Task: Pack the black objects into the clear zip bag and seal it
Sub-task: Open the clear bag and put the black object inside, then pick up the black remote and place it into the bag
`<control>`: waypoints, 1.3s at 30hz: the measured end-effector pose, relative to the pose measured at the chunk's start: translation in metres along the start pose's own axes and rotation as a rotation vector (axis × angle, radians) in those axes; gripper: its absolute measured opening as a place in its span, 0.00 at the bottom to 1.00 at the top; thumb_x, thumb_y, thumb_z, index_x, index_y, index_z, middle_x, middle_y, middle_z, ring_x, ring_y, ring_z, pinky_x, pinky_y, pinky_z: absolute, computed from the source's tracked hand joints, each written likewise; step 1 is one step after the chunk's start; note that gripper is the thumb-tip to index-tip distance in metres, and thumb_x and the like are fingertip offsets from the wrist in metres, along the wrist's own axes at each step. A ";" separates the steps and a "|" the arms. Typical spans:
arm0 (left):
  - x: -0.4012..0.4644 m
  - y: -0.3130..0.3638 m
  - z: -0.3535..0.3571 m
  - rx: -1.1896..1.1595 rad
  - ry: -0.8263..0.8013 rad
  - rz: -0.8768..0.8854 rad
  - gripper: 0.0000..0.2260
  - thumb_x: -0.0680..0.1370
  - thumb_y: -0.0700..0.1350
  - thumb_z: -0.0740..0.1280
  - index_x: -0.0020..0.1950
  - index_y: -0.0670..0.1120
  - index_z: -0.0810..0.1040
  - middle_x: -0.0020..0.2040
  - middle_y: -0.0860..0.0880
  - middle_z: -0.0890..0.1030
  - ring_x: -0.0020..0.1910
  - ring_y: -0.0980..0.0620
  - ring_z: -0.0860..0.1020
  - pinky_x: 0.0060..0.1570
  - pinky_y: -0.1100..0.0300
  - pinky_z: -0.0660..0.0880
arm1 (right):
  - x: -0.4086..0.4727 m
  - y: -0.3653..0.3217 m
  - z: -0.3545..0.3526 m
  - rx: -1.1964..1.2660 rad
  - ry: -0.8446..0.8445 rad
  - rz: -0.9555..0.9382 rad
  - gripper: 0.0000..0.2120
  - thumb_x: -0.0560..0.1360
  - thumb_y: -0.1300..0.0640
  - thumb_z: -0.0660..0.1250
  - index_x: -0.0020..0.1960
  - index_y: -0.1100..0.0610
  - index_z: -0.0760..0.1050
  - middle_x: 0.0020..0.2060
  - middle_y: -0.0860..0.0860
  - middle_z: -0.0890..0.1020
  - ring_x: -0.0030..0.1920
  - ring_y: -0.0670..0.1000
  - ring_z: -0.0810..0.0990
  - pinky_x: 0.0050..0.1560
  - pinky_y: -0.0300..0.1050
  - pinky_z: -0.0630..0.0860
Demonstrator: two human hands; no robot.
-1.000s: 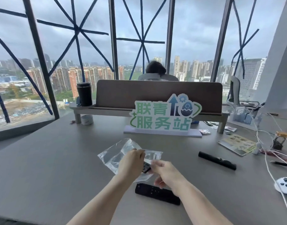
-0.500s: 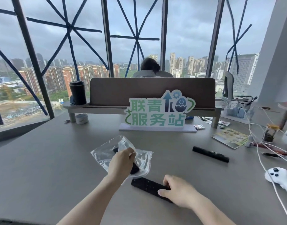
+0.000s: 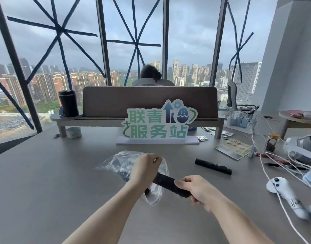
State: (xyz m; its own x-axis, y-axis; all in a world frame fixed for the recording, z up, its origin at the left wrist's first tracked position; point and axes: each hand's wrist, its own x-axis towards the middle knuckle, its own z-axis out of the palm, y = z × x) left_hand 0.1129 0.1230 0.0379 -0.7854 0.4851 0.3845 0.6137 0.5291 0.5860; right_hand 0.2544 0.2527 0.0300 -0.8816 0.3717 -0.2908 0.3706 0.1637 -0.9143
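A clear zip bag (image 3: 119,162) lies crumpled on the grey table, its mouth facing me. My left hand (image 3: 144,169) pinches the upper edge of the mouth and holds it apart. A dark object shows through the plastic inside the bag, mostly hidden by that hand. My right hand (image 3: 197,190) grips the near end of a flat black remote (image 3: 166,183), lifted off the table, with its far end at the bag's mouth. Another long black remote (image 3: 212,166) lies on the table to the right, apart from both hands.
A green and white sign (image 3: 158,124) stands behind the bag on a white base. At the right lie white cables, a white controller (image 3: 283,190), a headset (image 3: 302,148), a small jar (image 3: 272,141) and a printed card (image 3: 233,148). A person sits behind the brown divider.
My right hand closed on the flat black remote, lifted it off the table and brought its far end to the bag's mouth. My left hand raised the bag's edge.
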 end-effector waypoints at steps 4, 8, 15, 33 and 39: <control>0.000 0.002 0.002 0.006 0.037 0.005 0.14 0.77 0.49 0.63 0.35 0.43 0.78 0.31 0.47 0.80 0.33 0.46 0.76 0.33 0.55 0.71 | 0.019 0.000 0.043 0.393 -0.024 -0.019 0.05 0.80 0.63 0.65 0.51 0.65 0.78 0.40 0.58 0.81 0.27 0.52 0.80 0.29 0.43 0.79; -0.001 -0.016 -0.006 0.006 0.082 -0.031 0.14 0.76 0.50 0.63 0.36 0.44 0.80 0.32 0.47 0.81 0.34 0.46 0.78 0.35 0.55 0.74 | 0.035 0.020 0.021 0.332 0.307 -0.054 0.11 0.78 0.68 0.60 0.42 0.63 0.79 0.35 0.59 0.83 0.25 0.53 0.79 0.27 0.44 0.77; -0.001 -0.043 0.007 0.010 -0.006 -0.108 0.16 0.74 0.47 0.61 0.30 0.38 0.73 0.25 0.47 0.73 0.26 0.48 0.68 0.28 0.57 0.63 | 0.086 0.063 -0.087 -0.485 0.630 0.023 0.21 0.78 0.58 0.60 0.70 0.57 0.72 0.68 0.58 0.76 0.67 0.60 0.73 0.64 0.50 0.70; -0.010 -0.042 0.028 -0.020 -0.086 -0.128 0.15 0.74 0.47 0.63 0.29 0.41 0.73 0.25 0.47 0.76 0.28 0.47 0.72 0.34 0.53 0.72 | 0.068 0.062 -0.091 -0.521 0.517 0.066 0.15 0.76 0.46 0.64 0.44 0.59 0.75 0.37 0.55 0.80 0.34 0.55 0.78 0.34 0.45 0.71; -0.018 -0.034 0.016 -0.063 -0.032 -0.141 0.14 0.74 0.46 0.62 0.31 0.41 0.76 0.26 0.48 0.77 0.28 0.48 0.74 0.32 0.55 0.71 | -0.012 0.022 -0.071 -0.015 0.066 -0.006 0.11 0.76 0.49 0.67 0.38 0.53 0.78 0.28 0.53 0.79 0.19 0.47 0.62 0.19 0.34 0.54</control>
State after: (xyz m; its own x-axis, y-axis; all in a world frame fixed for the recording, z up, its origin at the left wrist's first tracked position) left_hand 0.1068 0.1073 -0.0003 -0.8599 0.4315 0.2726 0.4902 0.5492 0.6769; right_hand 0.2936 0.3169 0.0328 -0.8629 0.4300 -0.2654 0.3698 0.1794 -0.9116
